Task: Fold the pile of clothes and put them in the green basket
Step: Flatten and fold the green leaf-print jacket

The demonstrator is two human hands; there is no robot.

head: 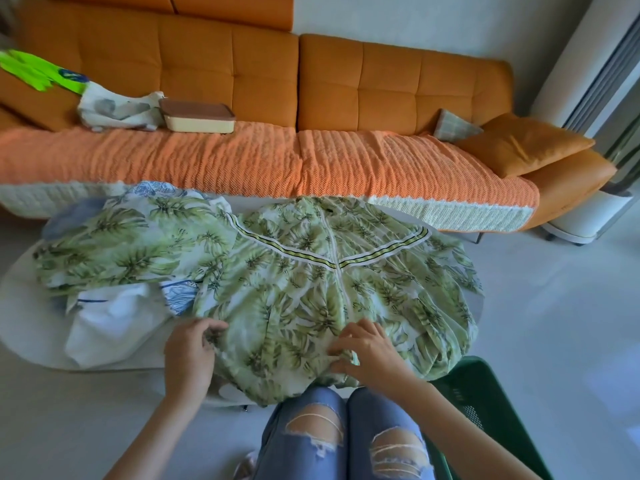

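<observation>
A green leaf-print jacket (pixel 311 278) with a white zip and striped bands lies spread across the low white table (pixel 31 327). My left hand (pixel 190 355) pinches its near hem on the left. My right hand (pixel 367 351) grips the hem by the bottom of the zip. To the left lie a matching leaf-print garment (pixel 121 247), a white garment (pixel 110 323) and a blue-patterned one (pixel 180 296). The green basket (pixel 485 403) stands on the floor at my right, partly hidden by my right arm.
An orange sofa (pixel 311 98) runs along the far side, carrying a lidded box (pixel 197 117), crumpled cloth (pixel 117 110), a bright green item (pixel 38 72) and a cushion (pixel 523 143). My knees in ripped jeans (pixel 346 438) are at the bottom. A white appliance (pixel 588 98) stands at right.
</observation>
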